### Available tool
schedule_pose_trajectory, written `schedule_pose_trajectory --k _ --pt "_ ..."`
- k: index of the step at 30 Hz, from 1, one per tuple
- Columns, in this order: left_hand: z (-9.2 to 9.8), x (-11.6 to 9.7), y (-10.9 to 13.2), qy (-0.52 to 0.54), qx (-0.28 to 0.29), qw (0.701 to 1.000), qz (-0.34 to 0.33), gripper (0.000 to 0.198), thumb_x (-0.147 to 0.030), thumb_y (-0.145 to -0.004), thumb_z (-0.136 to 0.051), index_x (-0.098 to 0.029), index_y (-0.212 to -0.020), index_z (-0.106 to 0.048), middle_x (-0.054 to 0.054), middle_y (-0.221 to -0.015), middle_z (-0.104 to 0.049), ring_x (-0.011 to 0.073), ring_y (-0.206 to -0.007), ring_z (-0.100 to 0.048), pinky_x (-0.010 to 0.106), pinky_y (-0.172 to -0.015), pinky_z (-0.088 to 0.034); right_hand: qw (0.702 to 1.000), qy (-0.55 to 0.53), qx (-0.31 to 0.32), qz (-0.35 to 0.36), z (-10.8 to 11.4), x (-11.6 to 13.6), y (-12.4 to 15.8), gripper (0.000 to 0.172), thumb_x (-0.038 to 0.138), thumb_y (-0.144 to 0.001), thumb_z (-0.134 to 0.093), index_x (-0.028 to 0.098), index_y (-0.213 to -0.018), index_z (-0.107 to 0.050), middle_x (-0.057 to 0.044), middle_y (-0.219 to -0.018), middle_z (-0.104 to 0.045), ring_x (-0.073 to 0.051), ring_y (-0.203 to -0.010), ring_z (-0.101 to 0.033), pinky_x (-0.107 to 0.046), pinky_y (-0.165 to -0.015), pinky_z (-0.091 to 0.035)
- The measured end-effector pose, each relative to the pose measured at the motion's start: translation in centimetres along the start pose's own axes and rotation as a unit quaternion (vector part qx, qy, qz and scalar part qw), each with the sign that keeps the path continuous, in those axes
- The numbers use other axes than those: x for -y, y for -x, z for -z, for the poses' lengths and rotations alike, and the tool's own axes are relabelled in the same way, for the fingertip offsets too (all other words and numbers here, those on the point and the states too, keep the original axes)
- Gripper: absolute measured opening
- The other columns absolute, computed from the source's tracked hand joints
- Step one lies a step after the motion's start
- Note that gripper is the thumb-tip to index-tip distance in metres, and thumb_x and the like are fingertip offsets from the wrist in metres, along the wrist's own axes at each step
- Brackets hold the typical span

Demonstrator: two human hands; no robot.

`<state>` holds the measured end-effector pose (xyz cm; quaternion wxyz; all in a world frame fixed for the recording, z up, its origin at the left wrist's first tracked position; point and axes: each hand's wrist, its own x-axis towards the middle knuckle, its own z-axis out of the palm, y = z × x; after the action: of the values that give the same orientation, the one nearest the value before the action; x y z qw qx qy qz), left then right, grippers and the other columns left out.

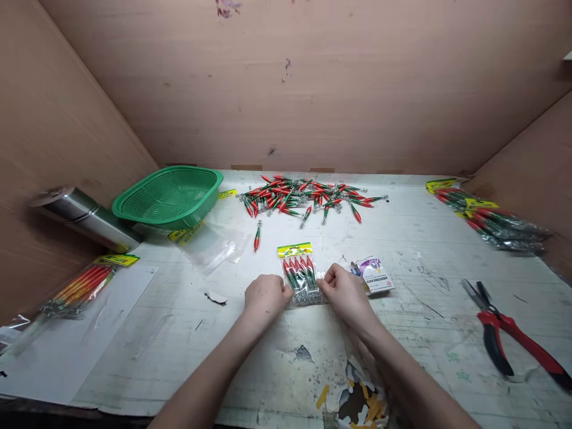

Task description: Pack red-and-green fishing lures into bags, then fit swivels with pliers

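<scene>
Pinching the lure packet (pixel 299 271) at its lower corners with left hand (pixel 265 296) and right hand (pixel 343 292) both closed on it, just right of and nearer than the green basket (pixel 170 193). Seeming partway along, judging by finished packets (pixel 487 220) far right of the basket and loose lures (pixel 304 196) beside it

Soft, even light is falling from above, brightening the scuffed white tabletop (pixel 402 238) mid-frame. Glare is glinting off the shiny steel cylinder (pixel 84 217) at left. The clear plastic packet of red-and-green lures (pixel 300 274) is showing sharp at centre. The brown board walls (pixel 313 89) are bowing and softening toward the edges.
</scene>
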<state>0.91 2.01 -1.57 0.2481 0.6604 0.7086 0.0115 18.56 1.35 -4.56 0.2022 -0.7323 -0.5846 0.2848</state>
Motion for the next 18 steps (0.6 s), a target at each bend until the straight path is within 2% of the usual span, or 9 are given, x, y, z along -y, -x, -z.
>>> schedule_pose_trajectory --k 2,4,7,10,11,13,15,16,18 --pt "0.7 0.3 -0.3 0.001 -0.002 1.0 0.001 0.025 -0.024 -0.08 -0.056 -0.019 -0.056 -0.058 0.01 -0.068 -0.069 0.0239 -0.069 -0.065 0.028 -0.054 -0.029 1.0 -0.009 -0.001 0.003 0.4 -0.1 -0.2 0.021 0.033 -0.093 -0.063 0.015 -0.082 -0.062 0.003 -0.076 -0.062 -0.011 -0.065 -0.059 -0.028 -0.065 -0.05" --pt "1.0 0.4 -0.5 0.017 -0.019 1.0 -0.002 0.028 -0.029 -0.084 -0.054 -0.019 -0.057 -0.057 0.01 -0.07 -0.069 0.0239 -0.07 -0.065 0.028 -0.055 -0.031 0.999 -0.037 -0.012 0.016 0.5 -0.1 -0.3 0.021 0.029 -0.09 -0.064 0.016 -0.073 -0.06 0.002 -0.07 -0.061 -0.012 -0.063 -0.057 -0.027 -0.063 -0.046" --pt "0.6 -0.1 -0.8 0.057 -0.055 0.996 -0.032 0.031 -0.046 -0.078 -0.063 -0.02 -0.063 -0.054 0.009 -0.078 -0.069 0.0253 -0.078 -0.064 0.027 -0.059 -0.036 0.994 -0.097 -0.042 0.032 0.1 0.1 -0.2 0.023 0.027 -0.078 -0.071 0.02 -0.063 -0.054 0.002 -0.06 -0.058 -0.014 -0.058 -0.052 -0.026 -0.055 -0.037" --pt "-0.2 -0.3 -1.6 0.13 -0.07 0.985 -0.087 0.039 -0.055 -0.072 -0.065 -0.022 -0.063 -0.044 0.003 -0.069 -0.063 0.0227 -0.073 -0.062 0.027 -0.061 -0.04 0.983 -0.163 -0.065 0.043 -0.3 0.6 0.0 0.028 0.028 -0.068 -0.074 0.023 -0.061 -0.048 0.003 -0.057 -0.055 -0.014 -0.056 -0.05 -0.025 -0.053 -0.036" --pt "-0.5 -0.4 -1.9 0.186 -0.063 0.975 -0.104 0.042 -0.059 -0.073 -0.062 -0.023 -0.064 -0.042 0.0 -0.064 -0.06 0.0206 -0.068 -0.061 0.026 -0.06 -0.041 0.979 -0.188 -0.068 0.051 -0.4 0.7 0.0 0.029 0.03 -0.069 -0.074 0.023 -0.062 -0.046 0.003 -0.058 -0.055 -0.014 -0.056 -0.051 -0.025 -0.053 -0.038" --pt "-0.9 -0.5 -2.6 0.39 -0.019 0.913 -0.117 0.05 -0.067 -0.067 -0.066 -0.023 -0.07 -0.044 -0.003 -0.06 -0.058 0.0189 -0.064 -0.062 0.026 -0.06 -0.045 0.967 -0.234 -0.074 0.067 -0.2 0.9 0.1 0.03 0.038 -0.074 -0.071 0.023 -0.068 -0.045 0.004 -0.059 -0.055 -0.014 -0.056 -0.055 -0.024 -0.053 -0.042" --pt "-1.4 -0.8 -2.9 0.51 0.039 0.853 -0.105 0.059 -0.071 -0.061 -0.07 -0.021 -0.088 -0.052 -0.003 -0.063 -0.064 0.0206 -0.069 -0.066 0.029 -0.067 -0.05 0.957 -0.265 -0.083 0.079 0.5 0.7 0.1 0.032 0.048 -0.079 -0.066 0.023 -0.076 -0.047 0.004 -0.062 -0.059 -0.014 -0.058 -0.059 -0.025 -0.053 -0.046" --pt "-1.9 -0.9 -2.9 0.532 0.054 0.839 -0.101 0.066 -0.072 -0.06 -0.071 -0.02 -0.099 -0.054 -0.001 -0.066 -0.068 0.0225 -0.074 -0.069 0.031 -0.072 -0.052 0.954 -0.271 -0.091 0.084 1.3 0.3 0.1 0.034 0.052 -0.082 -0.063 0.022 -0.08 -0.048 0.003 -0.064 -0.061 -0.015 -0.059 -0.062 -0.025 -0.053 -0.049" --pt "-3.1 -0.7 -2.7 0.537 0.042 0.836 -0.107 0.078 -0.076 -0.061 -0.068 -0.021 -0.115 -0.053 0.004 -0.079 -0.074 0.0264 -0.088 -0.072 0.035 -0.082 -0.054 0.954 -0.263 -0.118 0.089 4.0 -1.2 -0.4 0.037 0.057 -0.087 -0.057 0.02 -0.087 -0.052 0.0 -0.07 -0.066 -0.016 -0.065 -0.066 -0.027 -0.057 -0.053"
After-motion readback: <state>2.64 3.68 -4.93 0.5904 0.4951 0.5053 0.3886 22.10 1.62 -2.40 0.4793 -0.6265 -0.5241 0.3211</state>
